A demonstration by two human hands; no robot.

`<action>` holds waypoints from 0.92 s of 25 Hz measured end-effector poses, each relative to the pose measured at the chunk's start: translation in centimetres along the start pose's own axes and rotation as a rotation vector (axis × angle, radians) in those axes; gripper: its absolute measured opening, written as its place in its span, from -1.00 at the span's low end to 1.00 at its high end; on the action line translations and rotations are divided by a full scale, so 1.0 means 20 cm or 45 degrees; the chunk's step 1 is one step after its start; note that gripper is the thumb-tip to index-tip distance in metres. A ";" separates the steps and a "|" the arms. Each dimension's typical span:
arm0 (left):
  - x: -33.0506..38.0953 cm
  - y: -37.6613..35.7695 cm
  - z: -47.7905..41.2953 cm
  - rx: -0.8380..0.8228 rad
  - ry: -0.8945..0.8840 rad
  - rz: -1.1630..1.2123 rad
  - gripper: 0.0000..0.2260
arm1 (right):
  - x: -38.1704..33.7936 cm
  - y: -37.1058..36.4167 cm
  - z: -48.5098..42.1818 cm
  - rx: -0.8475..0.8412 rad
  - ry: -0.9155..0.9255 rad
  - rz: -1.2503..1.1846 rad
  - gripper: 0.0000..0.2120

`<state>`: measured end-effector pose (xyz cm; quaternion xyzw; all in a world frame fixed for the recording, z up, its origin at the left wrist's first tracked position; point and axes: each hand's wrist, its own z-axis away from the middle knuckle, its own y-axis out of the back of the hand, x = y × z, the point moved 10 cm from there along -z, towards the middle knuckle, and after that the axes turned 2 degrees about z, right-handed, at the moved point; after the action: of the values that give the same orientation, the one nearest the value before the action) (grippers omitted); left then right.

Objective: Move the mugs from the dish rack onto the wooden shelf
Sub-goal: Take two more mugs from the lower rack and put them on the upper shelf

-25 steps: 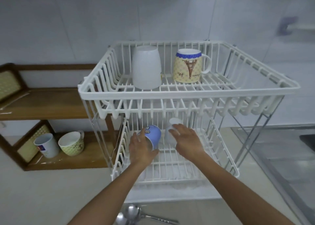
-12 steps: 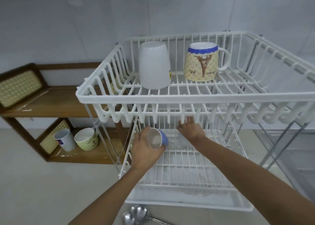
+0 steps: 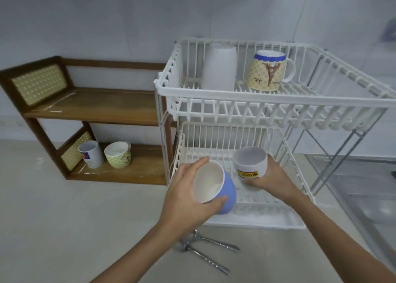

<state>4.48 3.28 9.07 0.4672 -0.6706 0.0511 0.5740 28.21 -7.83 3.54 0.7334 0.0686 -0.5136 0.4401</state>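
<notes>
My left hand [image 3: 186,205] grips a blue mug [image 3: 216,186] with a white inside, held in front of the lower tier of the white dish rack [image 3: 267,107]. My right hand [image 3: 270,177] holds a white mug [image 3: 249,167] with a yellow label over the lower tier. On the rack's upper tier stand an upside-down white mug [image 3: 219,67] and a yellow mug [image 3: 267,70] with a blue rim. The wooden shelf [image 3: 96,107] stands to the left; its lower board carries a white mug [image 3: 91,154] and a green-patterned mug [image 3: 117,155].
Metal spoons [image 3: 205,248] lie on the counter below my left wrist. A sink edge [image 3: 364,197] runs along the right. The shelf's upper board [image 3: 120,102] bears no mugs. A tiled wall stands behind.
Both hands have come back out of the lower tier, each with a mug. The right hand, which was reaching in, now holds the white mug. The view swung left, showing more of the shelf.
</notes>
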 end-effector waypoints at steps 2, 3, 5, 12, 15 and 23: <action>0.02 0.19 0.11 -0.024 -0.022 -0.017 -0.29 | -0.13 -0.09 0.17 -0.079 0.091 -0.349 -0.41; 0.01 0.31 0.14 -0.020 -0.028 -0.049 -0.29 | -0.20 -0.15 0.24 -0.104 0.112 -0.440 -0.43; -0.03 0.58 0.16 0.036 -0.043 -0.142 -0.29 | -0.36 -0.26 0.35 -0.138 0.127 -0.563 -0.43; -0.28 1.48 -0.11 0.434 0.053 -0.421 -0.31 | -1.04 -0.93 0.47 -0.153 0.252 -0.680 -0.24; -0.36 1.76 -0.33 0.544 0.078 -0.543 -0.32 | -1.32 -1.10 0.30 0.010 0.277 -0.688 -0.18; -0.47 1.99 -0.87 0.500 0.104 -0.971 -0.33 | -1.81 -1.20 -0.45 0.337 0.256 -0.240 -0.23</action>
<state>-11.03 41.38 25.89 0.7797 -0.4041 -0.0198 0.4779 4.48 25.73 19.93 0.8228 0.1125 -0.4810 0.2809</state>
